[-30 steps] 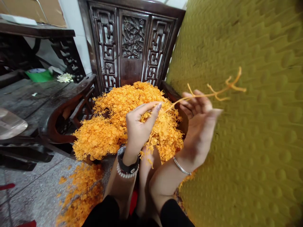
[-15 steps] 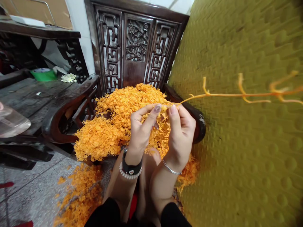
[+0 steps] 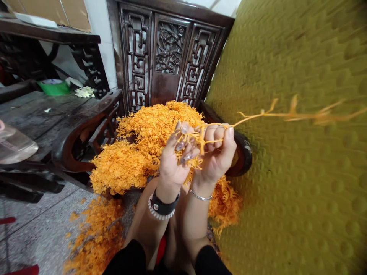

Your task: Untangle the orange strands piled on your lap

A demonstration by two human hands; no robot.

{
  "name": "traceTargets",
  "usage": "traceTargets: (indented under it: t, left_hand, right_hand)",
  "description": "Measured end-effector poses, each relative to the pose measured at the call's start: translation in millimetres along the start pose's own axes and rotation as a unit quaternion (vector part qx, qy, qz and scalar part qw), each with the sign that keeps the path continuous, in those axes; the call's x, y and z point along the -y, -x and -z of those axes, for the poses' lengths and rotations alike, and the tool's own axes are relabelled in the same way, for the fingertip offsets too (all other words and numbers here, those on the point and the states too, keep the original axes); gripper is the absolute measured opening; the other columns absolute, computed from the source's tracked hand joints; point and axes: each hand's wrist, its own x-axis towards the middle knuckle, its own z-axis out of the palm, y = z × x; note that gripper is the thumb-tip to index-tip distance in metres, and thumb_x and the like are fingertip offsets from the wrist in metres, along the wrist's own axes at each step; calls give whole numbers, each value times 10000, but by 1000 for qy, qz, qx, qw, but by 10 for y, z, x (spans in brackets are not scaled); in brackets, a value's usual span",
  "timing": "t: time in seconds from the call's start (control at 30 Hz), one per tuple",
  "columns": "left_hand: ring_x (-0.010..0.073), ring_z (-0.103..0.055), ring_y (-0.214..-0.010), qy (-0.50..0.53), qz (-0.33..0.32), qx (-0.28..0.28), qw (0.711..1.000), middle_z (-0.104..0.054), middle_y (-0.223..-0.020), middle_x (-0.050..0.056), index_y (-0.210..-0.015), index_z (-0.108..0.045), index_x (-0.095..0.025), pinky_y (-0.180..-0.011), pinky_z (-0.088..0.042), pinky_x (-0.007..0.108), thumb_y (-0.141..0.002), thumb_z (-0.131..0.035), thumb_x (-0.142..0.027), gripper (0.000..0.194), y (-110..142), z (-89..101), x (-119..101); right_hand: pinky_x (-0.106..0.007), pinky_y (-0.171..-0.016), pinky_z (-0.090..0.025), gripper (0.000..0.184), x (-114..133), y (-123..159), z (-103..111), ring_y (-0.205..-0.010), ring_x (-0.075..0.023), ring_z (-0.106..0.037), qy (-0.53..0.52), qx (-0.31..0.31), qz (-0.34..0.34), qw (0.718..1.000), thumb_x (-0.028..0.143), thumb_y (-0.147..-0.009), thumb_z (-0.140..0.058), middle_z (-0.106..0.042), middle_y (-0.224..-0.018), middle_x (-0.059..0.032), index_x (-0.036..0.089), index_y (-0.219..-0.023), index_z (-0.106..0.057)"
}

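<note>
In front of my knees, both hands are raised close together over a heap of orange branching plastic stems (image 3: 146, 126). My right hand (image 3: 216, 152) pinches a long orange plastic stem (image 3: 249, 117) between thumb and curled fingers. The stem's forked free end reaches far to the right, blurred. Beside it, palm turned up, my left hand (image 3: 174, 160) has its fingers curled round the stem's bunched short branches, some of which hang over the fingertips.
The heap rests on a dark carved wooden chair (image 3: 169, 89); more orange pieces (image 3: 97, 233) lie on the floor. Green tape (image 3: 55, 88), a white flower (image 3: 85, 91) and a clear container (image 3: 17, 147) sit at left. A textured olive-green surface (image 3: 301, 183) rises on the right.
My hands have gone from a fingertip pinch to palms turned more upward, fingers curled, with more short branches showing between them. The stem's far end has swung and blurred.
</note>
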Motion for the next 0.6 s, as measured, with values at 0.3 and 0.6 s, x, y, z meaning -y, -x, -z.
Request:
traceTargets:
  t: [0.3,0.6]
  left_hand:
    - [47,-52,-331,55,-72,-84,992,-231,-476,-63,-636,-354,-205,-259,-125,206,-907,-410,-378,327,211,-126,-126]
    - [51,-200,-289,67,-219,113,967,-141,-396,-55,-454,-169,-177,-262,-266,210,-743,-347,-748,664,314,58,-462]
  right_hand:
    - [-265,-463,-320,336,-112,-42,169,-415,-97,-212,-323,-29,-118,939,294,-859,-444,-179,-506,52,227,-560,-306]
    - [-330,-568,-379,337,8,-46,78,-475,-130,-305,-69,-41,-134,988,374,-852,-308,-182,-547,41,214,-591,-168]
